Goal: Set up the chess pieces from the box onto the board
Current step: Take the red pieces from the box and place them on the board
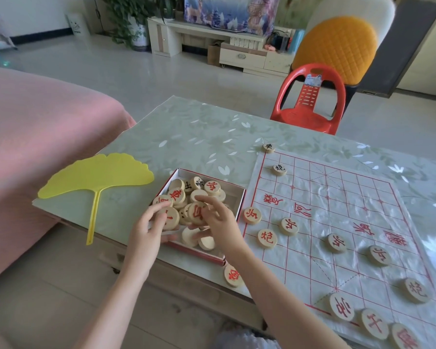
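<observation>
Both hands dug in the box (233, 195): left hand (149, 229) pinched a piece (170, 216), right hand (220, 222) hovered loose just beside it.

red 兵 on round piece (252, 215); black 士 on piece in box (188, 186); board (337, 222) characters unreadable.

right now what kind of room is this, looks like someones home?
Most likely a home living room. A low TV cabinet stands against the far wall with a potted plant beside it, and the chess board lies on a low table next to a pink-covered sofa.
</observation>
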